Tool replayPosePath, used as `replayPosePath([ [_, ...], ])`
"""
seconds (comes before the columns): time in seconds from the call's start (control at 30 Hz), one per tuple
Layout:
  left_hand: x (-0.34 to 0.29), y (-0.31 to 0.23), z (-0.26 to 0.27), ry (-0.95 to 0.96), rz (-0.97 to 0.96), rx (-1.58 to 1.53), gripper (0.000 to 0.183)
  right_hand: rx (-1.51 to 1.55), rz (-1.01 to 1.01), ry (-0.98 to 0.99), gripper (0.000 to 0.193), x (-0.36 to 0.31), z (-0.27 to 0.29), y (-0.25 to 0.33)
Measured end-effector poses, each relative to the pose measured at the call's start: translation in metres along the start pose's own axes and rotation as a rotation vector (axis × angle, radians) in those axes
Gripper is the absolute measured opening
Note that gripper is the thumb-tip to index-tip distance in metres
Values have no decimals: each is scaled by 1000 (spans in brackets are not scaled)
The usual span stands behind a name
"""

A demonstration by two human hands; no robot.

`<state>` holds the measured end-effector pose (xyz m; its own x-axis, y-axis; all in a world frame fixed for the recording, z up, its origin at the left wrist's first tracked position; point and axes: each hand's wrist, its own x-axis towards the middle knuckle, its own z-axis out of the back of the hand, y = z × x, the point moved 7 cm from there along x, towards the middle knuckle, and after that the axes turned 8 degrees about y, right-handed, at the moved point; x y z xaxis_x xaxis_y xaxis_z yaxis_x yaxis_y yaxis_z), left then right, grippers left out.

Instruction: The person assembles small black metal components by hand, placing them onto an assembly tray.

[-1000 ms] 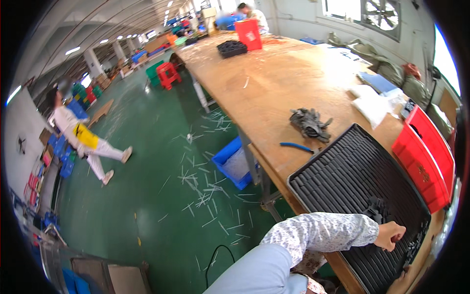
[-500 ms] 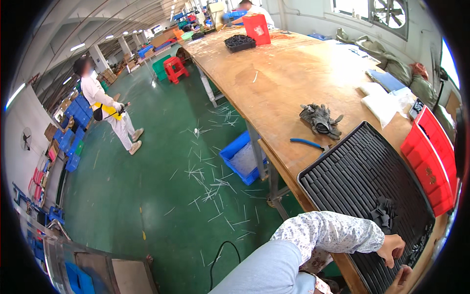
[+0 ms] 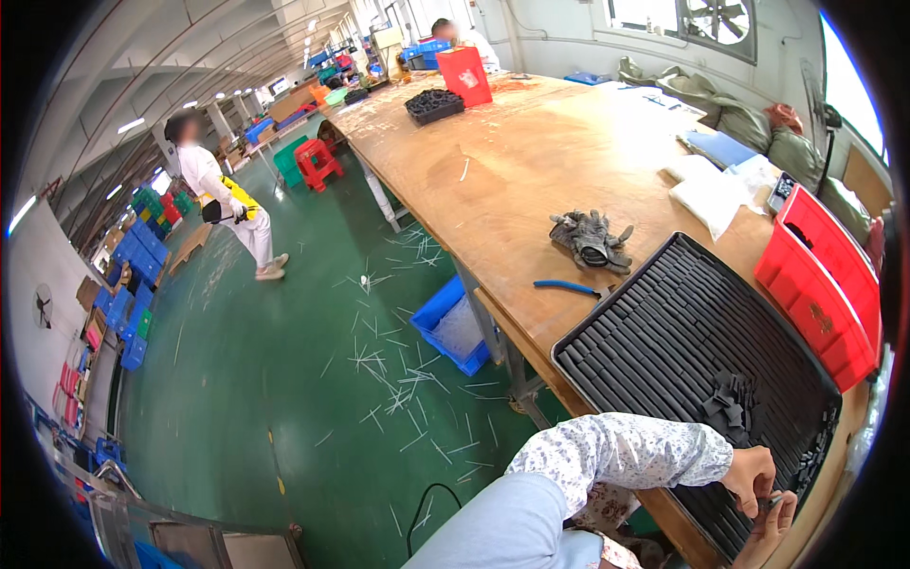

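Note:
Over the near end of a black tray [image 3: 614, 296], my left hand [image 3: 749, 471] and my right hand [image 3: 773, 531] meet, fingertips pinched around a small dark piece [image 3: 764, 505]. Its exact shape is partly covered by the fingers. Rows of short black blocks [image 3: 664, 332] fill most of the tray. Just beyond my left hand lies a loose heap of flat black pieces [image 3: 732, 403]. More small black bits [image 3: 815, 453] are scattered along the tray's right side. My left forearm wears a floral sleeve and crosses the table edge.
Red bins [image 3: 820, 284] lean right of the tray. Grey gloves [image 3: 590, 239] and a blue-handled tool [image 3: 566, 285] lie beyond it, with a white bag [image 3: 711, 201] farther right. A blue crate [image 3: 455, 322] stands on the floor among scattered strips. One person [image 3: 223, 194] stands left.
My hands have come together, and a small dark piece now shows between their fingertips. The view has shifted a little. The standing person has turned and stepped.

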<state>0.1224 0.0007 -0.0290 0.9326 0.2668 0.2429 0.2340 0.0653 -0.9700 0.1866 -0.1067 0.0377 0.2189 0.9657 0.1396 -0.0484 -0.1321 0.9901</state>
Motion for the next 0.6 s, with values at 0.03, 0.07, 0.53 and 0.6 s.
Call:
replayPosePath([
  [0.03,3,0,-1,47,35,-19,48,-70,41,-43,12,-2,1,8],
  [0.07,4,-2,-3,61,33,-23,48,-140,81,-85,11,-4,2,16],
  [0.53,-13,-26,-8,64,7,197,25,-770,273,29,14,-11,-24,44],
  [0.6,-14,-30,-6,-5,-20,139,27,-660,258,-53,15,-11,-16,42],
])
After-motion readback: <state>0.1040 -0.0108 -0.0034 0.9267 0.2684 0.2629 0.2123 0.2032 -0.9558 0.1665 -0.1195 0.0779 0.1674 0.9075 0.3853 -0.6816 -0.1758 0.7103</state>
